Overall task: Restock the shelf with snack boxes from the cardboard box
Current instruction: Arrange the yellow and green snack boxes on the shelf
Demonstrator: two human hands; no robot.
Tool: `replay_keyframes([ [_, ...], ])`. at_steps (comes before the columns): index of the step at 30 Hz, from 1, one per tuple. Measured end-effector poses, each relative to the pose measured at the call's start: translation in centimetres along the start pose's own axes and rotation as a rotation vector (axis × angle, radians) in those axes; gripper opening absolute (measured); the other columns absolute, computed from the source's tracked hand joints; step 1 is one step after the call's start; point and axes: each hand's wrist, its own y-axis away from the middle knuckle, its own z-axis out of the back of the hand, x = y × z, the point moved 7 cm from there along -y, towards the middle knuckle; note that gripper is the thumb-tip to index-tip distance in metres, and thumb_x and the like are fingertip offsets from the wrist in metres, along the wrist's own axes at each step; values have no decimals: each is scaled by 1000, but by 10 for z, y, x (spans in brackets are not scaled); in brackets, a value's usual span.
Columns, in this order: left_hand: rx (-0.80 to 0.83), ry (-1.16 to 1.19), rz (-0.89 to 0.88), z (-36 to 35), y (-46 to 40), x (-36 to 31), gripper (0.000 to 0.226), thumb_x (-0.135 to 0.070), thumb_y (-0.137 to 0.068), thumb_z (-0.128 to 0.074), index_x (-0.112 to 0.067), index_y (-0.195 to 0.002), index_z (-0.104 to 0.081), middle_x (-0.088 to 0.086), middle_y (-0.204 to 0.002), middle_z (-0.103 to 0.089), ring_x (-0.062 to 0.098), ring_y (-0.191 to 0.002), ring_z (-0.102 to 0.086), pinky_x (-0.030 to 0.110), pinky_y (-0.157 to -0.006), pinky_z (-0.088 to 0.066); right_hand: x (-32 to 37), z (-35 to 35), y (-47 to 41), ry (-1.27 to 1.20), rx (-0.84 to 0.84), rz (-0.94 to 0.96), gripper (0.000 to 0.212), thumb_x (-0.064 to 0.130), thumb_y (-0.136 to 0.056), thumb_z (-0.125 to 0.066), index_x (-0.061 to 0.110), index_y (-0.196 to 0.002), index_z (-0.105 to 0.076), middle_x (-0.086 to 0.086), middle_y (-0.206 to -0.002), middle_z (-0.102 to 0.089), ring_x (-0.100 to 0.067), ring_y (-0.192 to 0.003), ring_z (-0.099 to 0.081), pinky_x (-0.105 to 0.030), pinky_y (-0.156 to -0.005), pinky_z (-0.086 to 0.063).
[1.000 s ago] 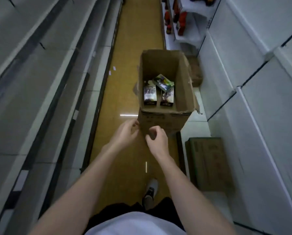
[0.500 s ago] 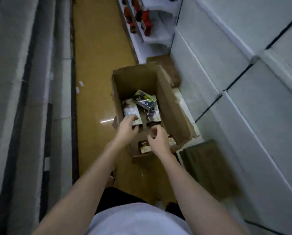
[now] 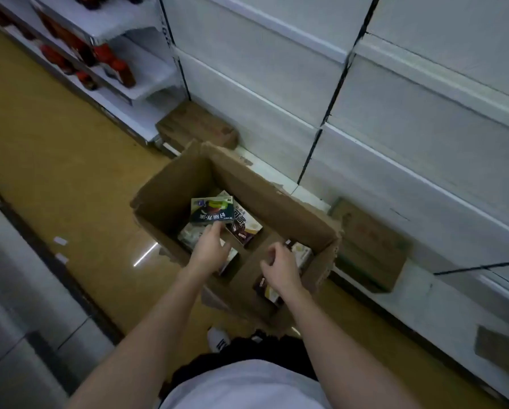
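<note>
An open cardboard box (image 3: 277,202) stands on the yellow floor in front of me, with several snack boxes inside. A dark snack box with a green top (image 3: 210,212) lies tilted on the others. My left hand (image 3: 209,252) reaches into the box, and its fingertips touch the near edge of that snack box. A brown snack box (image 3: 244,228) lies right of it. My right hand (image 3: 280,267) hovers over the near right part with fingers loosely curled, holding nothing, next to a pale snack box (image 3: 302,252).
White shelves (image 3: 395,143) run along the right, their boards bare. Two brown cartons (image 3: 368,243) (image 3: 197,125) sit at the shelf foot. Red bottles (image 3: 114,66) stand on a far shelf at upper left. My shoe (image 3: 218,340) is near the box.
My view has swung right and closer to the box. My left hand has moved from the box's near rim down inside to the green-topped snack box; my right hand has followed over the box.
</note>
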Motion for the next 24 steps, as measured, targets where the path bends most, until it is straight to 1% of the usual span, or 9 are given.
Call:
replay_keyframes([
  [2, -1, -18, 60, 9, -15, 12, 55, -19, -93, -61, -16, -144, -39, 7, -142, -44, 23, -123, -52, 39, -99, -49, 10, -6, -14, -5, 2, -5, 25, 24, -88, -67, 17, -110, -57, -3, -112, -59, -23, -108, -55, -37, -92, -48],
  [4, 5, -11, 89, 17, -31, 21, 58, -19, -93, -59, -17, -146, -35, 6, -142, -41, 23, -118, -54, 39, -94, -52, 24, -13, -30, -47, -2, -22, 29, 24, -88, -68, 17, -115, -58, -2, -116, -58, -20, -110, -55, -33, -94, -46],
  [7, 22, -23, 108, 26, -59, 34, 57, -17, -94, -57, -16, -146, -35, 5, -142, -41, 20, -115, -54, 34, -91, -51, 46, -30, -56, -101, 23, -33, 33, 26, -88, -69, 21, -119, -57, 1, -119, -57, -18, -110, -56, -34, -95, -48],
  [10, 101, -79, 90, 29, -89, 47, 48, -15, -93, -56, -13, -139, -41, 7, -136, -44, 20, -110, -53, 29, -84, -46, 58, -50, -74, -141, 36, -59, 32, 26, -88, -69, 21, -116, -55, 1, -119, -55, -18, -110, -55, -35, -93, -49],
  [12, 164, -99, 86, 26, -116, 62, 47, -16, -92, -57, -14, -136, -44, 9, -134, -47, 24, -114, -54, 34, -92, -48, 65, -65, -90, -162, 38, -93, 32, 24, -88, -67, 19, -118, -55, -1, -121, -55, -20, -113, -54, -36, -95, -49],
  [14, 226, -131, 83, 19, -146, 79, 53, -20, -91, -59, -15, -141, -41, 11, -136, -47, 28, -121, -52, 38, -102, -45, 69, -79, -110, -146, 27, -131, 36, 23, -89, -66, 17, -122, -55, -3, -125, -55, -21, -116, -53, -38, -99, -48],
  [17, 368, -199, 61, 4, -181, 109, 68, -27, -91, -59, -20, -151, -28, 14, -143, -39, 34, -128, -43, 45, -111, -38, 72, -99, -141, -100, 6, -210, 40, 24, -89, -66, 16, -126, -54, -6, -128, -52, -25, -119, -51, -41, -102, -45],
  [20, 480, -285, 24, -6, -211, 132, 78, -32, -90, -63, -20, -154, -19, 17, -153, -21, 41, -133, -37, 50, -113, -34, 70, -125, -170, -104, 22, -290, 45, 23, -88, -66, 14, -130, -52, -10, -131, -50, -29, -120, -50, -41, -101, -45],
  [24, 533, -417, -13, -15, -255, 151, 75, -16, -92, -62, -15, -154, -19, 13, -160, -10, 37, -137, -38, 44, -112, -36, 62, -163, -208, -89, 81, -349, 64, 27, -87, -68, 15, -143, -40, -15, -141, -42, -36, -127, -45, -47, -103, -44],
])
